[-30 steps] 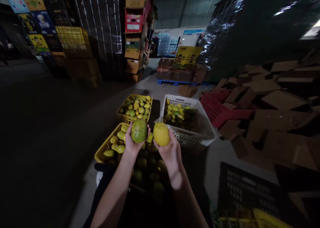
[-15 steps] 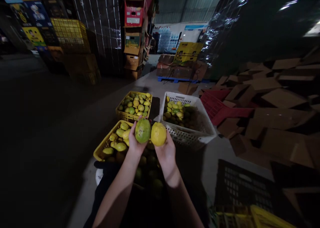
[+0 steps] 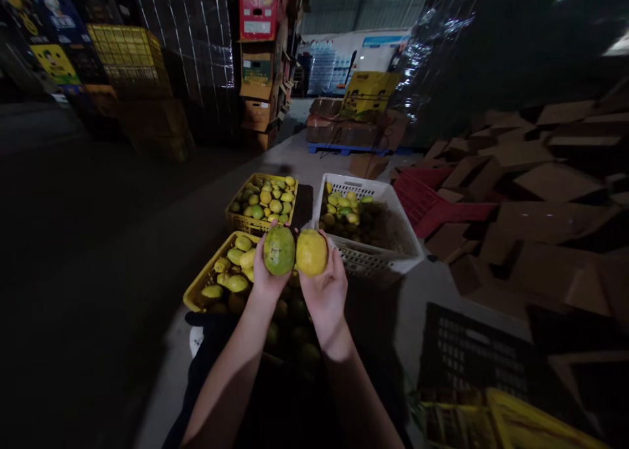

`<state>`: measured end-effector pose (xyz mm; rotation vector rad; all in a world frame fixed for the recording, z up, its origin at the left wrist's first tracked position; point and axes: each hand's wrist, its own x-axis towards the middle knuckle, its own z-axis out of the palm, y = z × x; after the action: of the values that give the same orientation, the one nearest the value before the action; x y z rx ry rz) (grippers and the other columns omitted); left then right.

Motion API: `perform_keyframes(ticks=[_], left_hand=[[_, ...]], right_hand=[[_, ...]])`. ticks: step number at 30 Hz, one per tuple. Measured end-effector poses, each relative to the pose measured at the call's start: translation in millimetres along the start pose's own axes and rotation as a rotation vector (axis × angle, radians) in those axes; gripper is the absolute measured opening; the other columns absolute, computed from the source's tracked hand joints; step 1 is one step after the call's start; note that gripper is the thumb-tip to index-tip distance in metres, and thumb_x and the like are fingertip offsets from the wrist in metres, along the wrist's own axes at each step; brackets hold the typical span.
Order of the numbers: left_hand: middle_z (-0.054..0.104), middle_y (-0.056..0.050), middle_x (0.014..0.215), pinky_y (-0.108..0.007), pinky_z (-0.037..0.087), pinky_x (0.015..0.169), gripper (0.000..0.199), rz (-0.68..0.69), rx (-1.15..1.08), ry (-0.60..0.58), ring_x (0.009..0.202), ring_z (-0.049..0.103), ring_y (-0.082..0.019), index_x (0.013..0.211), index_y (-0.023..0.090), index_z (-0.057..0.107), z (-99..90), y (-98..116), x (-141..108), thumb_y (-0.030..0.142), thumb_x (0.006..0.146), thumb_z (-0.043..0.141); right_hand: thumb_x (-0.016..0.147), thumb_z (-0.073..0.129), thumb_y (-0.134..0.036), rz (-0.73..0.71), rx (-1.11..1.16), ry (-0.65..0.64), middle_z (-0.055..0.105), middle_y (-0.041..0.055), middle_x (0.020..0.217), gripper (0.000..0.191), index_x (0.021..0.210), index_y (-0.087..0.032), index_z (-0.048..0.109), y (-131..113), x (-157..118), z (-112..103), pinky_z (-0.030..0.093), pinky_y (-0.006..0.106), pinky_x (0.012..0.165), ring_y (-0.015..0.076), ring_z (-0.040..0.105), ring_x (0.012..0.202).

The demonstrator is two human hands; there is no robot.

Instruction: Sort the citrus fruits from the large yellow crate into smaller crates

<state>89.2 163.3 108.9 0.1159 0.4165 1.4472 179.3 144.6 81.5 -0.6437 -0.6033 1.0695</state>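
Note:
My left hand (image 3: 266, 280) is closed round a green fruit (image 3: 279, 251) with dark specks. Right beside it, my right hand (image 3: 326, 290) grips a yellow fruit (image 3: 312, 252). Both fruits are held up side by side above a near yellow crate (image 3: 195, 288) of yellow and green fruit, whose near part lies in shadow. Beyond it is a second yellow crate (image 3: 238, 223), full of similar fruit. To its right, a white crate (image 3: 403, 242) holds more fruit, mostly at its left and middle.
Flattened cardboard boxes (image 3: 550, 223) and a red crate (image 3: 427, 206) lie at the right. At the lower right are a black crate (image 3: 474, 351) and a yellow one (image 3: 531, 423). Stacked cartons (image 3: 258, 72) and a blue pallet (image 3: 344, 149) stand at the back.
Both hands and their fruits appear slightly higher in view. The yellow fruit has turned a little in my right hand. The surroundings have shifted slightly with the camera.

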Motion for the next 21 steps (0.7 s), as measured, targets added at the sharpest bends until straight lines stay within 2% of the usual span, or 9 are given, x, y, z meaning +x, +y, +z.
perform_keyframes(ticks=[4, 6, 10, 13, 17, 21], left_hand=[[0.075, -0.005, 0.115, -0.031, 0.054, 0.099, 0.032, 0.023, 0.056, 0.008, 0.106, 0.071, -0.018, 0.120, 0.024, 0.071, 0.6, -1, 0, 0.032, 0.093, 0.055], [0.076, -0.004, 0.112, -0.031, 0.054, 0.100, 0.030, 0.022, 0.028, 0.018, 0.101, 0.072, -0.018, 0.119, 0.024, 0.072, 1.4, -2, 0, 0.030, 0.094, 0.056], [0.077, -0.001, 0.097, -0.030, 0.056, 0.097, 0.019, 0.007, -0.068, 0.116, 0.087, 0.073, -0.016, 0.102, 0.022, 0.074, 1.8, -5, 2, 0.025, 0.096, 0.057], [0.075, 0.000, 0.089, -0.028, 0.057, 0.091, 0.017, 0.006, -0.066, 0.225, 0.084, 0.074, -0.016, 0.091, 0.022, 0.072, 0.0, -6, 4, 0.031, 0.097, 0.059], [0.076, -0.003, 0.091, -0.030, 0.058, 0.089, 0.027, -0.016, 0.028, 0.300, 0.089, 0.074, -0.020, 0.100, 0.021, 0.073, -4.8, -6, 5, 0.041, 0.099, 0.056], [0.077, -0.007, 0.093, -0.031, 0.058, 0.092, 0.037, -0.060, 0.048, 0.281, 0.095, 0.075, -0.022, 0.110, 0.016, 0.075, -8.0, -6, 2, 0.038, 0.098, 0.048]], right_hand=[[0.094, 0.059, -0.040, 0.201, 0.296, 0.095, 0.080, 0.0003, 0.115, 0.025, 0.106, -0.026, 0.077, -1, -1, 8, 0.057, 0.029, 0.102, 0.0155, 0.071, 0.115], [0.094, 0.063, -0.040, 0.250, 0.352, 0.143, 0.081, -0.0006, 0.111, 0.023, 0.106, -0.026, 0.077, 1, -1, 8, 0.057, 0.027, 0.101, 0.0145, 0.073, 0.110], [0.088, 0.071, -0.047, 0.273, 0.326, 0.256, 0.082, -0.0010, 0.099, 0.027, 0.102, -0.025, 0.077, 6, 0, 4, 0.059, 0.028, 0.095, 0.0150, 0.075, 0.100], [0.084, 0.074, -0.054, 0.247, 0.295, 0.292, 0.082, -0.0009, 0.098, 0.035, 0.103, -0.025, 0.077, 6, -1, 2, 0.060, 0.029, 0.095, 0.0162, 0.075, 0.101], [0.082, 0.077, -0.048, 0.200, 0.289, 0.323, 0.081, -0.0031, 0.093, 0.028, 0.099, -0.025, 0.076, 5, -4, 5, 0.061, 0.026, 0.089, 0.0149, 0.076, 0.095], [0.085, 0.075, -0.040, 0.231, 0.319, 0.404, 0.081, -0.0031, 0.089, 0.019, 0.093, -0.023, 0.075, 8, -3, 7, 0.062, 0.022, 0.077, 0.0135, 0.076, 0.084]])
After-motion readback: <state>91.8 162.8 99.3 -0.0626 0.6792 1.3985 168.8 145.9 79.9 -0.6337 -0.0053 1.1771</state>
